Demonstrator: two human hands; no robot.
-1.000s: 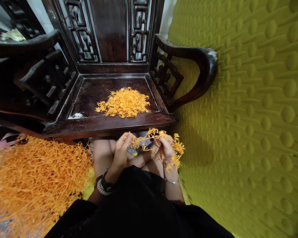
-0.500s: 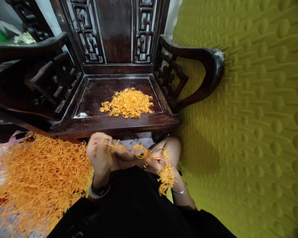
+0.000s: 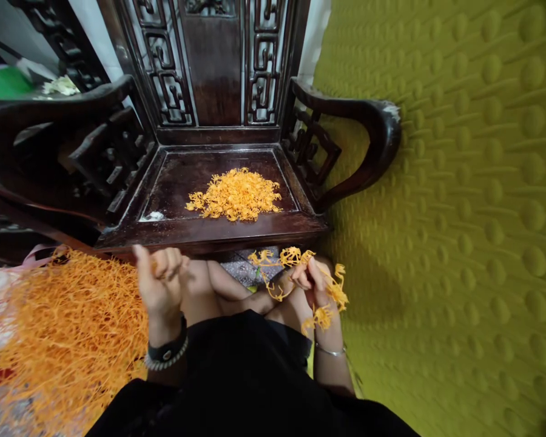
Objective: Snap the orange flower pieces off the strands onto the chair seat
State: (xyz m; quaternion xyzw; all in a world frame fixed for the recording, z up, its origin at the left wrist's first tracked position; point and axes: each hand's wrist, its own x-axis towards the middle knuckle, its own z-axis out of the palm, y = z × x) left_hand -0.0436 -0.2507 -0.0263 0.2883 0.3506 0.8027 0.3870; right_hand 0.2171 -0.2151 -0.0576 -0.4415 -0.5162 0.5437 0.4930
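My right hand (image 3: 316, 284) pinches a string of small orange plastic pieces (image 3: 292, 256). They look frilly and many-legged, dangling on both sides of the fingers and over the wrist. My left hand (image 3: 161, 280) is held apart from it, fingers curled in and thumb sticking up. A small orange bit shows at the curled fingers, but what they hold is mostly hidden. Beside that hand, at lower left, a large tangled heap of thin orange plastic strands (image 3: 77, 328) lies over a white bag. In front of me a pile of loose orange pieces (image 3: 239, 195) rests on a wooden seat (image 3: 173, 176).
Carved armrests (image 3: 373, 121) flank the dark wooden chair, with its openwork back behind the pile. A raised-dot yellow-green surface (image 3: 459, 243) rises close on the right. White residue (image 3: 152, 216) marks the seat's front left corner. Something green (image 3: 4, 81) lies at far left.
My hands have moved apart, the left going left and the right slightly right and up. The string no longer stretches between them; it hangs from my right hand.
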